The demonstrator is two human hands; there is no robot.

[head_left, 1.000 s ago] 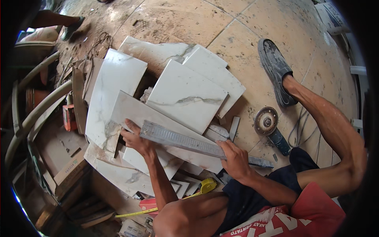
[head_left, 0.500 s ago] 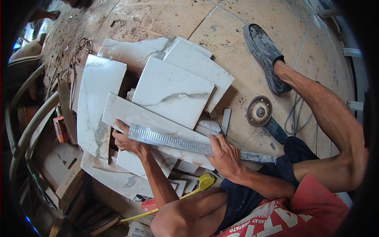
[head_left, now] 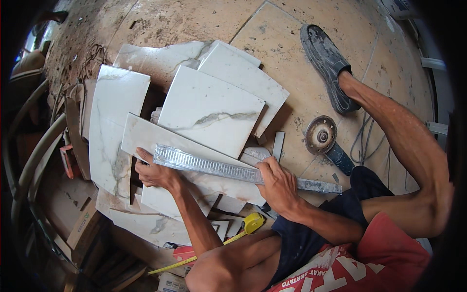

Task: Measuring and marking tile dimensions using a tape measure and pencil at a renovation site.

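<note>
A long ribbed metal strip (head_left: 209,164), silvery and shiny, lies slantwise across a narrow white tile piece (head_left: 146,130). My right hand (head_left: 279,187) is closed over the strip toward its right end, which sticks out past the hand. At the tile piece's near left edge, my left hand (head_left: 158,173) grips it with the thumb on top; its other fingers are partly hidden. The strip's left end lies beside that hand. Beneath and beyond are several white, grey-veined tile pieces (head_left: 211,104), overlapping one another.
An angle grinder (head_left: 335,151) with a round disc lies at the right, its cord beside it. A yellow tape measure (head_left: 253,222) with blade drawn out sits near my knee. My shoe (head_left: 328,68) rests on the dusty floor. Curved tubes (head_left: 41,151) and boards stand at the left.
The strip's left end has shifted slightly away from me on the tile piece. Both hands keep their holds. The whole view has moved a little.
</note>
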